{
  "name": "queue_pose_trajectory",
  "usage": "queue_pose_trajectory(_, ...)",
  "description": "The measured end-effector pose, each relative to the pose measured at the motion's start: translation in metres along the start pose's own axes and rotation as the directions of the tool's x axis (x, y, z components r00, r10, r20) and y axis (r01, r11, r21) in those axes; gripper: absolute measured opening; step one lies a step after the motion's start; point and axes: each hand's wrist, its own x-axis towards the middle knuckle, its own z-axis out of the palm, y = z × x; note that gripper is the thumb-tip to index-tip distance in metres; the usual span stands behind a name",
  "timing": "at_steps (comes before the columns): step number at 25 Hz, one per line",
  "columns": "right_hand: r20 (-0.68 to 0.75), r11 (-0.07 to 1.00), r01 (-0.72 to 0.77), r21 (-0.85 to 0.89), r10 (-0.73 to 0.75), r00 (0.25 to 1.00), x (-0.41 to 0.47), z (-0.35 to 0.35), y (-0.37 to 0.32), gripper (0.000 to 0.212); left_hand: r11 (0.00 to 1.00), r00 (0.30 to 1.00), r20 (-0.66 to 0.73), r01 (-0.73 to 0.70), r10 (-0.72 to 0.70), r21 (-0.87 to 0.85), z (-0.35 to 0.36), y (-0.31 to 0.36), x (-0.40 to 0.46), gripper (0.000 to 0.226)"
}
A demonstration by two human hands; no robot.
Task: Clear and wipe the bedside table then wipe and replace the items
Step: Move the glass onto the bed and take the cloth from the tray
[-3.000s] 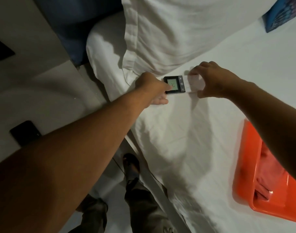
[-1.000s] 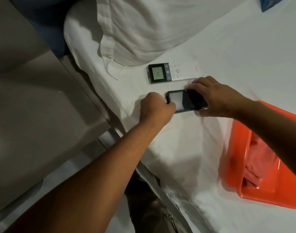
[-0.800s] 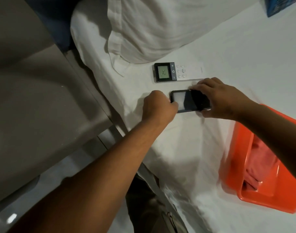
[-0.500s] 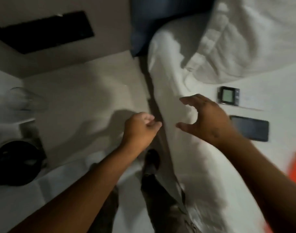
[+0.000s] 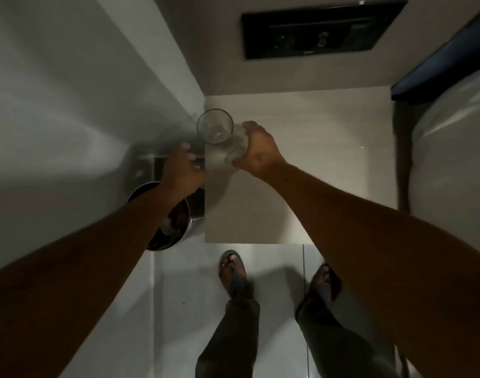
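One drinking glass [image 5: 215, 130] left on the bedside table [image 5: 315, 170], far-left corner. Right hand [image 5: 258, 151] closing on its side, fingers curled but not visibly clamped. Left hand [image 5: 182, 170] loosely spread, empty. Turned from bed [image 5: 451, 148] to table; remote and phone now out of view, likely cleared. One bin [image 5: 170, 216] on floor, two hands.

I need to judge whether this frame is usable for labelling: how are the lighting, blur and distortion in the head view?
Head view: dim overall, with a brighter patch on the wall at left; wide-angle bending stretches both forearms toward the corners; the glass is readable but faint against the bedside table; the right hand beside it is fairly sharp, the left hand slightly smeared; the metal bin is dark, its contents unreadable.
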Motion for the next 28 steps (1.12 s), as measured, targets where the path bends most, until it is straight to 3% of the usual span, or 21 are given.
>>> queue_pose_trajectory(2, -0.024, 0.999, -0.005, 0.038, 0.006, 1.000, 0.015, 0.014, -0.005, 0.071, 0.991, 0.993, 0.046, -0.109, 0.113, -0.078, 0.002, 0.007, 0.016, 0.077)
queue_pose_trajectory(4, -0.074, 0.995, 0.021, 0.101, -0.013, 0.997, 0.023, 0.023, -0.009, 0.060, 0.981, 0.981, 0.029, -0.193, 0.194, -0.031, 0.006, 0.018, 0.026, 0.066)
queue_pose_trajectory(8, -0.156, 0.987, 0.056, 0.154, -0.032, 0.987, 0.016, 0.023, -0.011, 0.053, 0.977, 0.979, 0.033, -0.196, 0.199, -0.082, 0.010, 0.036, 0.029, 0.049)
queue_pose_trajectory(11, -0.219, 0.977, 0.123, 0.173, -0.083, 0.972, -0.019, -0.007, 0.005, 0.057, 0.983, 0.981, 0.065, -0.177, 0.180, -0.058, 0.024, 0.057, 0.001, 0.055)
queue_pose_trajectory(14, -0.332, 0.981, 0.159, 0.114, -0.113, 0.937, -0.083, -0.063, 0.028, 0.072, 0.950, 0.959, 0.162, -0.189, 0.233, -0.248, 0.052, 0.096, -0.053, 0.060)
queue_pose_trajectory(18, -0.556, 0.990, 0.135, 0.035, -0.093, 0.826, -0.219, -0.163, 0.084, 0.073, 0.874, 0.827, 0.397, -0.212, 0.398, -0.437, 0.128, 0.167, -0.166, 0.056)
queue_pose_trajectory(20, -0.645, 0.999, 0.046, -0.017, -0.046, 0.762, -0.306, -0.211, 0.120, 0.076, 0.861, 0.682, 0.569, -0.185, 0.459, -0.473, 0.185, 0.199, -0.235, 0.057)
queue_pose_trajectory(23, -0.606, 0.983, -0.186, -0.001, 0.147, 0.782, -0.397, -0.249, 0.166, 0.083, 0.883, 0.501, 0.728, -0.225, 0.468, -0.412, 0.250, 0.217, -0.298, 0.065)
queue_pose_trajectory(26, -0.556, 0.885, -0.441, -0.147, 0.295, 0.777, -0.463, -0.268, 0.218, 0.079, 0.821, 0.430, 0.743, -0.499, 0.512, -0.277, 0.313, 0.223, -0.341, 0.075)
queue_pose_trajectory(28, -0.548, 0.840, -0.487, -0.239, 0.298, 0.782, -0.483, -0.270, 0.246, 0.078, 0.714, 0.416, 0.715, -0.681, 0.561, -0.164, 0.345, 0.221, -0.358, 0.075)
